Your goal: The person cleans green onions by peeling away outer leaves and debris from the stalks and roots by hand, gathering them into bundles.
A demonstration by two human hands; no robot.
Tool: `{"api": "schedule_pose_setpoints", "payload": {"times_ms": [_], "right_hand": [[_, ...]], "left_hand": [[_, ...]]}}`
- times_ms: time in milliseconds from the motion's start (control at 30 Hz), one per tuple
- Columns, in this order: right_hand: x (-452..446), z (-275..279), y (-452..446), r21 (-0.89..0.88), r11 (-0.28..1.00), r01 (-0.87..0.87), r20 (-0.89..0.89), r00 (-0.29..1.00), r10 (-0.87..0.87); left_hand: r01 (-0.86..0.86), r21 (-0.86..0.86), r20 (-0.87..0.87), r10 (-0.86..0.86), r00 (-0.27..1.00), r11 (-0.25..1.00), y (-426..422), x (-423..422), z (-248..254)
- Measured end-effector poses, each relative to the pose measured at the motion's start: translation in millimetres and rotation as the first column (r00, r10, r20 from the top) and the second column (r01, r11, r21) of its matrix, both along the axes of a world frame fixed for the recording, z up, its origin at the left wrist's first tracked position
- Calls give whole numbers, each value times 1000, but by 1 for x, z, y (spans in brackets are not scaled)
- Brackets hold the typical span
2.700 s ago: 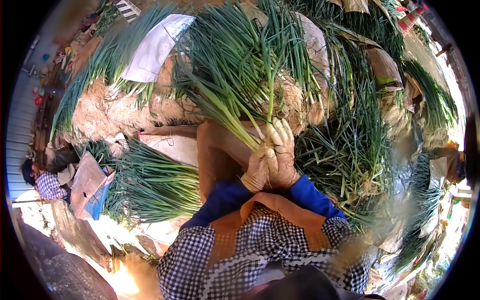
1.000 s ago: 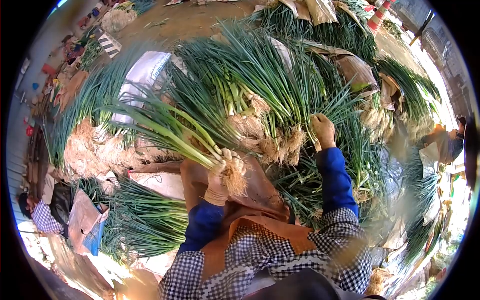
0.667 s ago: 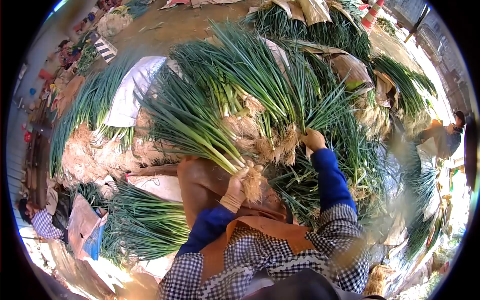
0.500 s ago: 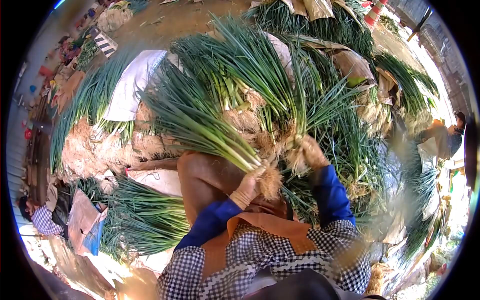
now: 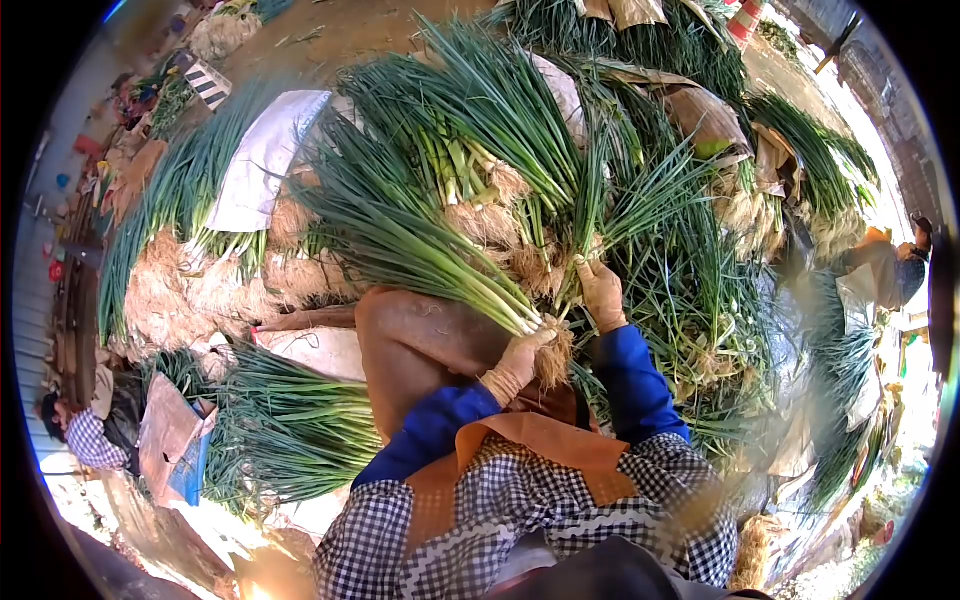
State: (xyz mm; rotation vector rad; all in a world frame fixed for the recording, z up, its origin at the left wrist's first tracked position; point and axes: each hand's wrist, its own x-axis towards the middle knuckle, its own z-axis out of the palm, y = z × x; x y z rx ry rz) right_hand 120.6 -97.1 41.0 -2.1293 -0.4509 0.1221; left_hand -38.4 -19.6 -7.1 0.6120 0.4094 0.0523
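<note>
Head view: left hand [image 5: 517, 365] grips onions [image 5: 450, 265], right hand [image 5: 603, 297] pinches stalks [image 5: 590, 212]. We judge them light, easily bruised; hold white ends [image 5: 522, 317].

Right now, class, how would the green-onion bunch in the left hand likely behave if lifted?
The bunch would probably flop toward its tips, where the long leaves thin and splay. Its straight, pale stems seem likely to be stiffer. The loose, stringy roots may snag or tangle.
</note>
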Motion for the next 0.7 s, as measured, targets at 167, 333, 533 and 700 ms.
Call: {"api": "schedule_pose_setpoints", "payload": {"times_ms": [167, 333, 533, 700], "right_hand": [[-31, 34, -9, -520, 846, -118, 204, 944, 257], [-46, 66, -52, -68, 723, -688, -349, 695, 629], [18, 20, -10, -174, 984, 46, -56, 997, -57], [29, 31, 27, -470, 872, 134, 221, 975, -31]], "left_hand": [[-57, -85, -15, 56, 998, 995, -2, 2, -1], [-9, -178, -70, -3, 998, 984, 1, 4, 11], [-70, -71, -12, 69, 998, 995, -3, 2, 7], [-54, 288, 51, 41, 998, 956, -6, 2, 0]]}}
